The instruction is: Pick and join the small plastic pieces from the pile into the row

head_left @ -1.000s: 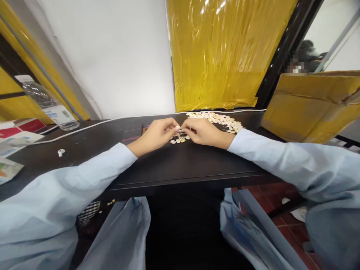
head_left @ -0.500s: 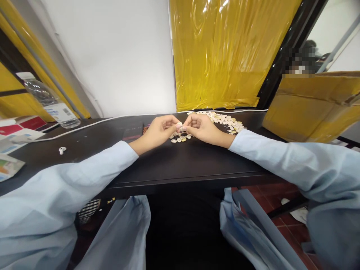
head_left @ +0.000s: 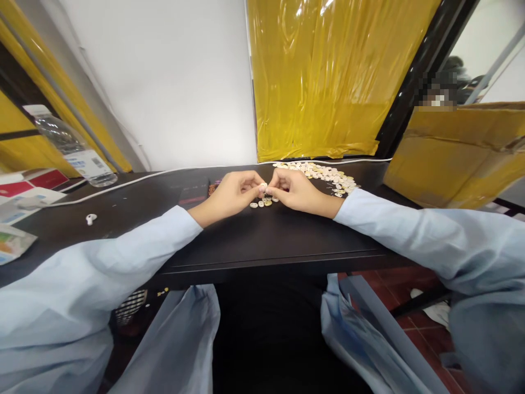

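Left hand point(head_left: 234, 192) and right hand point(head_left: 296, 191): fingertips closed, apparently both pinching one small pale piece point(head_left: 263, 186); pale pile point(head_left: 328, 174) at 2 o'clock on bench point(head_left: 262, 238)

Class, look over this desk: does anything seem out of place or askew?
Yes: a lone white earbud lies loose on the desk's left side, apart from the small oval pieces. The plastic bottle looks tilted, though lens distortion may explain that.
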A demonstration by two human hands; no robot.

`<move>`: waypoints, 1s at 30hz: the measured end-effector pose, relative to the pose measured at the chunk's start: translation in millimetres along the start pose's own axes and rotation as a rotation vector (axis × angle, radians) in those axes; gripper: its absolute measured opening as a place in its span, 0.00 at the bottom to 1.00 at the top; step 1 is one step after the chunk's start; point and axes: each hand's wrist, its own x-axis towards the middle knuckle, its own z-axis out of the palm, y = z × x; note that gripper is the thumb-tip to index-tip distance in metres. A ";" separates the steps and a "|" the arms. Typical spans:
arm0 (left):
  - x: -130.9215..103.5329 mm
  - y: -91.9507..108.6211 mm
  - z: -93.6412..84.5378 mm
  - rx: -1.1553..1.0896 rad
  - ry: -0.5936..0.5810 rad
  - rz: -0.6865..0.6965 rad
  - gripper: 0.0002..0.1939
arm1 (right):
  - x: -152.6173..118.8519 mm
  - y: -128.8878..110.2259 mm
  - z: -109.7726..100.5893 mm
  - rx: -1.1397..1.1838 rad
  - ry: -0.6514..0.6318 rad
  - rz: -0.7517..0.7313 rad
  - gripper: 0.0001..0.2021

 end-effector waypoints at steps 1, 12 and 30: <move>0.5 0.6 -0.4 -0.019 0.012 0.002 0.18 | 0.6 0.0 0.5 0.035 0.013 0.013 0.17; 5.6 0.1 3.4 -0.121 0.084 -0.053 0.20 | 5.1 -1.2 -2.1 0.146 0.020 0.025 0.18; 2.0 -10.8 -13.4 0.478 -0.007 0.062 0.12 | 6.0 -2.2 -26.7 -0.687 -0.113 -0.125 0.05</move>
